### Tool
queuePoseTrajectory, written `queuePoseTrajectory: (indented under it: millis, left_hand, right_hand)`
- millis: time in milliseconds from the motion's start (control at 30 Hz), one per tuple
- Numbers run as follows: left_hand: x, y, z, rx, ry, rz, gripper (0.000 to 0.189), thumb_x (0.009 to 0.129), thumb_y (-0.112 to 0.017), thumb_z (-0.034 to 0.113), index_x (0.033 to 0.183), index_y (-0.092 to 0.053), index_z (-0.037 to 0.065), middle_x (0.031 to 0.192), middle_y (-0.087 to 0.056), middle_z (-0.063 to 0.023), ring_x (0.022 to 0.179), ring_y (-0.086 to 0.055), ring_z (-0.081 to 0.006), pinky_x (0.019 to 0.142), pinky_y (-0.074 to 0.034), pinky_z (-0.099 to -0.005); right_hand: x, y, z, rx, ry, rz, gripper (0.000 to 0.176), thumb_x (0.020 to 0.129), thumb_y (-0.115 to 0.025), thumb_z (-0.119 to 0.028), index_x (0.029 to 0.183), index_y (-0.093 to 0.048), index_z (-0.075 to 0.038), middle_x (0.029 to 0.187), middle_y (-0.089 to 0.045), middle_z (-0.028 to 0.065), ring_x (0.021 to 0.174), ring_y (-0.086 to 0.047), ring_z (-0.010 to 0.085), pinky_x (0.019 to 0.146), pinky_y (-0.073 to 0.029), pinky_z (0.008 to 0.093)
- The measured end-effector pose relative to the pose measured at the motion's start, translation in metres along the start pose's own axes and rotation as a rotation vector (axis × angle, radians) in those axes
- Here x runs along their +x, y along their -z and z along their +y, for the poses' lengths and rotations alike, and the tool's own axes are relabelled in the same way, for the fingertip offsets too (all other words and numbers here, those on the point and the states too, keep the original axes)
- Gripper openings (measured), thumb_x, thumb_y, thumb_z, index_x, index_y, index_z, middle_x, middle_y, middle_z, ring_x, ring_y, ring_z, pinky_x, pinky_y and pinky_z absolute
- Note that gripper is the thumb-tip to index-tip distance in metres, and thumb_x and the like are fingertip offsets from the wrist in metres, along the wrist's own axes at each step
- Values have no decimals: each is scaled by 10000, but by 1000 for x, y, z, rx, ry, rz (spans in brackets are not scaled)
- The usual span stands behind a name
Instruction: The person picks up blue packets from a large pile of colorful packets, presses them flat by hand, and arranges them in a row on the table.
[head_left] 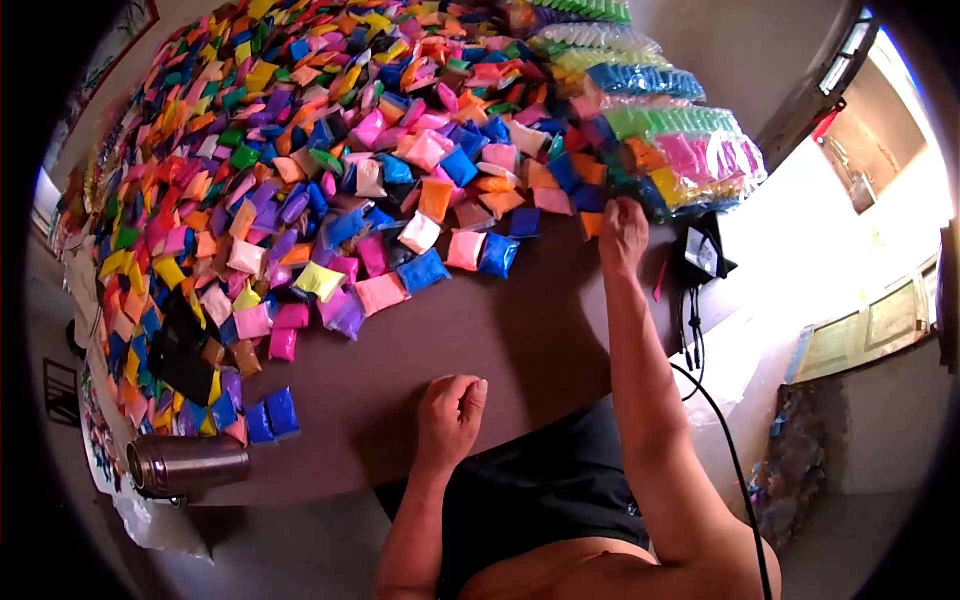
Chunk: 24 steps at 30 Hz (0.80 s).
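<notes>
My left hand [452, 418] is curled into a loose fist over the near edge of the brown table [460, 335]. Nothing shows in it. Farther off to the right, my right hand [624, 236] reaches to the edge of the pile with its fingers bent together. Its fingertips are beside an orange packet [591, 224] and a clear bag of coloured packets [690, 160]; what they grip, if anything, is hidden. Small sealed packets in many colours form a large pile [330, 150] across the table. Two blue packets [272, 415] lie apart at the left.
A metal flask [190, 463] lies on its side at the near left edge. Stacked bags with clear tops [640, 80] stand at the back right. A black pouch or case [700, 250] with cords sits right of my right hand. A black cable [735, 450] runs past my right arm.
</notes>
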<state>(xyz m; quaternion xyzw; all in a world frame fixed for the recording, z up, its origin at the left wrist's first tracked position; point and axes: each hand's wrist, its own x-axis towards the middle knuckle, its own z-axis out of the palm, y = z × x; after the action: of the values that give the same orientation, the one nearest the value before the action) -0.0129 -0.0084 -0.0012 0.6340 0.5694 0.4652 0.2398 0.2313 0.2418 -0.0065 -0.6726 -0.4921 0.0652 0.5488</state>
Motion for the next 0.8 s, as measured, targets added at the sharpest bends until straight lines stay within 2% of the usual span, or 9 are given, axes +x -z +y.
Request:
queuePoseTrajectory:
  millis: [167,267,333,367,467,533,667,733,800]
  left_hand:
    - [0,0,-1,-3,5,9,235,940,-585,238,867,-616,17,784,-626,-114,738,-599,-252,650,-474,-344]
    - [2,0,0,-6,-8,18,233,940,-586,236,867,-617,16,790,-625,-116,728,-598,-253,644,-474,-346]
    - [1,-1,-1,-10,16,9,240,941,-583,241,867,-617,15,800,-626,-117,728,-596,-253,648,-474,-343]
    - [0,-1,0,-9,17,5,240,941,-583,241,867,-617,15,800,-626,-117,728,-596,-253,648,-474,-343]
    - [1,-1,-1,13,11,12,247,942,-581,246,876,-616,12,802,-622,-121,729,-595,-255,650,-474,-341]
    - [-1,-3,-3,9,26,19,252,943,-581,256,879,-617,15,798,-623,-114,724,-596,-239,639,-473,-337]
    - [-2,-2,-6,-43,55,12,249,955,-565,262,885,-617,28,785,-613,-81,710,-578,-176,619,-458,-307]
    - [-4,0,-7,-180,154,-26,274,961,-551,303,894,-618,46,771,-594,-46,700,-540,-120,598,-431,-272]
    - [-3,5,-2,-211,218,-46,263,946,-571,294,897,-617,40,806,-610,-73,722,-568,-174,624,-452,-303]
  right_hand:
    - [24,-29,-1,-322,-59,-73,388,812,-594,-388,1024,-670,-72,1049,-645,202,1026,-579,392,901,-432,474]
    - [29,-43,6,-576,67,-100,427,787,-603,-418,1040,-660,-79,1071,-641,210,1025,-585,399,888,-442,478]
    - [37,-34,-2,-563,35,-362,519,770,-659,-433,1154,-622,-86,1076,-650,178,1031,-587,390,886,-448,461]
    - [38,-30,-5,-564,31,-363,519,770,-659,-433,1154,-622,-86,1076,-650,178,1031,-587,390,886,-448,461]
    - [36,-18,-20,-311,13,-218,432,784,-660,-295,1117,-601,-27,1018,-665,138,927,-626,322,805,-476,413]
    - [19,2,-43,346,-93,-266,359,827,-665,-207,1119,-599,-8,974,-655,63,837,-606,179,718,-476,303]
    - [-35,38,-73,1051,-338,-665,374,873,-650,-121,1213,-553,1,1078,-623,42,962,-593,138,843,-470,289]
    - [-69,49,-86,1117,-433,-786,323,883,-648,-117,1179,-582,-5,1007,-635,17,885,-594,103,779,-492,263]
    - [-97,57,-86,1152,-486,-941,300,899,-639,-117,1168,-583,4,1014,-637,20,926,-605,114,833,-499,278]
